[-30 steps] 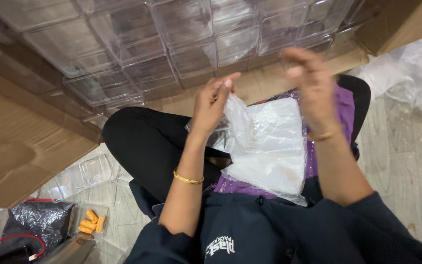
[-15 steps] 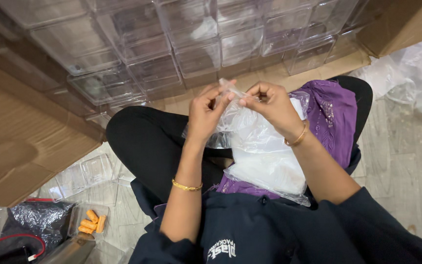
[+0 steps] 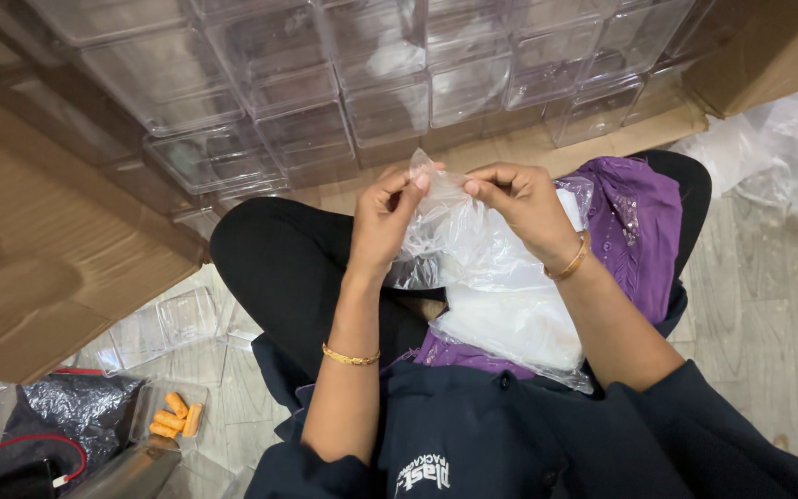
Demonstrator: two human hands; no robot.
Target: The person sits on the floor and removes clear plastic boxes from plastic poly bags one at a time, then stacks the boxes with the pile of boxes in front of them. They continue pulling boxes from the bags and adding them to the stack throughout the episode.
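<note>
**Both hands pinched on bag mouth, over lap**

Left hand (image 3: 388, 214) and right hand (image 3: 521, 205) closed on top edge of clear bag (image 3: 459, 242), thumb against fingertips each side. Not fully fisted: fingers curled, just a pinch on thin film. Nothing else in either grip

Key relation: bag hangs straight down from the pinch points, long axis roughly vertical in view, running from fingers toward the body. Mouth at top, between the two hands, which sit close together with a short stretch of film between. Neither hand nearer; both on it. Lower end of bag rests on white bag stack (image 3: 510, 323) on lap, over purple cloth (image 3: 639, 217)

Around: clear boxes (image 3: 344, 102) stacked just ahead, cardboard (image 3: 39, 249) to the left, small tray of orange pieces (image 3: 173, 416) on floor lower left, loose film (image 3: 787, 152) far right

Versus earlier: a second ago hands well apart and raised, right open; half a second ago brought together on bag top. Now same pinch, hands marginally spread, bag edge lifted a touch above fingertips
</note>
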